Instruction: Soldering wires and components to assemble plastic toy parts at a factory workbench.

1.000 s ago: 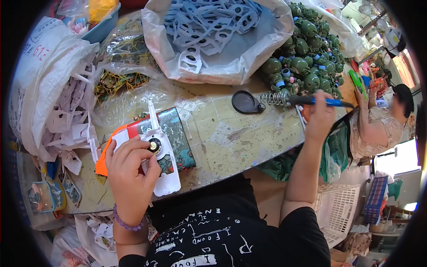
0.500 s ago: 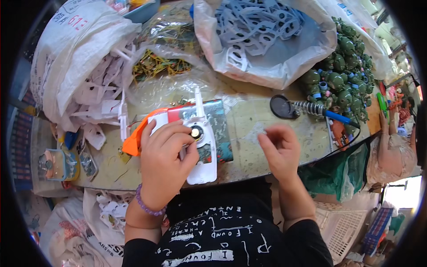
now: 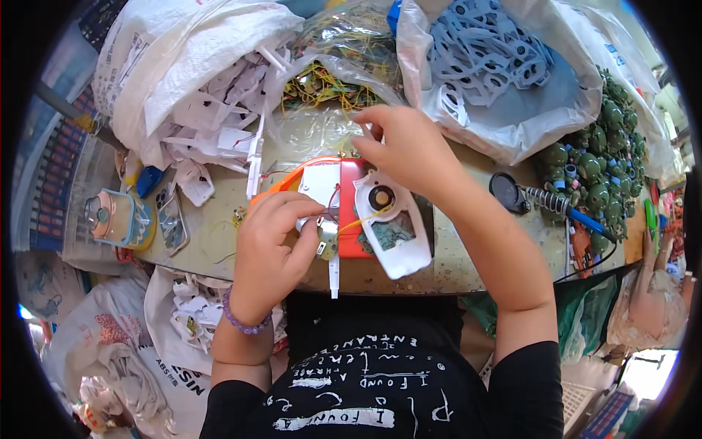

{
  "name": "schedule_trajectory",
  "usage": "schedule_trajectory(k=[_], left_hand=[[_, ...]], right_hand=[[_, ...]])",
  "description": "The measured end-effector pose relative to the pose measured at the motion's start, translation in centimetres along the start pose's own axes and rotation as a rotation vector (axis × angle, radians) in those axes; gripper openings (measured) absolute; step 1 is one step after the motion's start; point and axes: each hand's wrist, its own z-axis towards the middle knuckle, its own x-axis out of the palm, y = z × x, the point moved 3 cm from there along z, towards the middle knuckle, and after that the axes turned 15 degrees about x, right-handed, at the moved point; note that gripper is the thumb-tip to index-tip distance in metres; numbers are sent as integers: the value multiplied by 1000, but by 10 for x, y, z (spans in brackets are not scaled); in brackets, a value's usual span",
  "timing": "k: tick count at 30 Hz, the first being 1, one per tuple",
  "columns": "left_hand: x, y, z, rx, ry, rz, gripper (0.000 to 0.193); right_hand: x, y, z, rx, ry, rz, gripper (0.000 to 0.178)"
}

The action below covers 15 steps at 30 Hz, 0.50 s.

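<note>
My left hand is closed, thumb and forefinger on the edge of a white plastic casing with an orange part beside it. Thin red and yellow wires show near those fingertips. A second white plastic casing, with a round black speaker in it, lies to the right, and a yellow wire runs toward the speaker. Both casings rest over a red and dark patterned flat block. My right hand is beyond them, fingers curled with thumb and forefinger apart, close to a clear plastic bag; I see nothing held.
Sacks of white parts and grey-blue frames stand at the back, with a bag of wired boards between. Green round parts pile up at right, near a blue-handled soldering iron in its stand. A phone lies left.
My right hand has gone forward and left, toward the bag of boards. The speaker casing now lies right of the other casing, whose inside shows. The whole view has shifted.
</note>
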Motion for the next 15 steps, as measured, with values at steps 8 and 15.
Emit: schedule_trajectory(k=[8, 15], left_hand=[[7, 5, 4, -12, 42, -22, 10], [0, 10, -19, 48, -168, 73, 21]], right_hand=[[14, 87, 7, -511, -166, -120, 26], [10, 97, -100, -1165, -232, -70, 15]])
